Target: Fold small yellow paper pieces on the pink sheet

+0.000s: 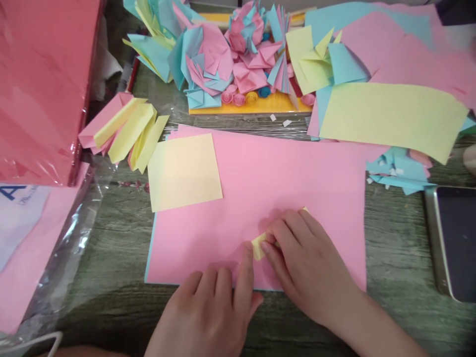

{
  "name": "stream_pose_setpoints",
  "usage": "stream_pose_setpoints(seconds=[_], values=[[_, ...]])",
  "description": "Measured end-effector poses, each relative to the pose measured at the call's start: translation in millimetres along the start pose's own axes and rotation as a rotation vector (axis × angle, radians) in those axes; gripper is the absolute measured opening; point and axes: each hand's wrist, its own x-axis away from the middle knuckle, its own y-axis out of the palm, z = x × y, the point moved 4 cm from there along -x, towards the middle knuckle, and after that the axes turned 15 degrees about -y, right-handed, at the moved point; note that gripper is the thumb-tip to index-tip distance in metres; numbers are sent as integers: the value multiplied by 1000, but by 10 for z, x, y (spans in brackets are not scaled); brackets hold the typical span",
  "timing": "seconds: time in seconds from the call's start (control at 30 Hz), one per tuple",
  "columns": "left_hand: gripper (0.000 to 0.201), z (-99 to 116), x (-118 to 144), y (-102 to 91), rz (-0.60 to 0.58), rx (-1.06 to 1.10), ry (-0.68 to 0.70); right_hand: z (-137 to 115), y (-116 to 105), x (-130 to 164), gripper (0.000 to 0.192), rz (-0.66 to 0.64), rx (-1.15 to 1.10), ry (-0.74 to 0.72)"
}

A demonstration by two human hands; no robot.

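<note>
My right hand (305, 263) is closed on a narrow folded strip of yellow paper (258, 246), pinching it with thumb and fingers against the pink sheets. Most of the strip is hidden under that hand; one end shows on the left and a small corner shows above the knuckles. My left hand (211, 307) reaches in from below, index finger stretched so its tip touches the strip's left end. Its other fingers are bent, the thumb stands apart, and it grips nothing. A flat yellow paper square (186, 171) lies on the upper left of the pink paper stack (293, 178).
Folded pink and yellow papers (126, 131) lie left of the stack. Pink and blue paper pieces (215, 54) crowd the back. Loose sheets (390, 116) and a phone (455, 243) are at right; a wrapped red pack (40, 89) is at left.
</note>
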Motion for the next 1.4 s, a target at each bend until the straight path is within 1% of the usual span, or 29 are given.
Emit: stream_pose_setpoints(seconds=[0.17,0.3,0.37,0.47,0.57,0.63,0.73,0.93,1.0,1.1,1.2,1.4], values=[[47,-9,6,23,-34,-4,-12,3,0,2,16,-8,2,15],[46,12,24,46,-16,-33,-1,6,-12,14,13,-9,-19,19],[45,26,39,62,-20,-44,18,7,-22,16,10,18,-30,22],[47,39,59,89,-59,-46,58,7,-28,10,10,61,-34,34],[54,29,60,92,-80,-30,61,4,-26,1,10,86,-34,56],[55,16,52,82,-76,-20,53,0,-27,-1,10,96,-34,73],[54,-3,41,71,-83,-10,52,-9,-28,3,10,87,-28,81],[53,-19,53,72,-106,-9,65,-12,7,16,10,25,-12,61],[49,-4,58,76,-95,-19,72,-8,13,13,11,26,-10,62],[41,34,53,69,-32,-39,59,-5,10,2,11,38,-13,68],[41,72,41,66,20,-59,40,-9,-7,-9,11,66,-11,72],[44,78,27,85,41,-54,29,-26,-26,-3,9,106,0,87]])
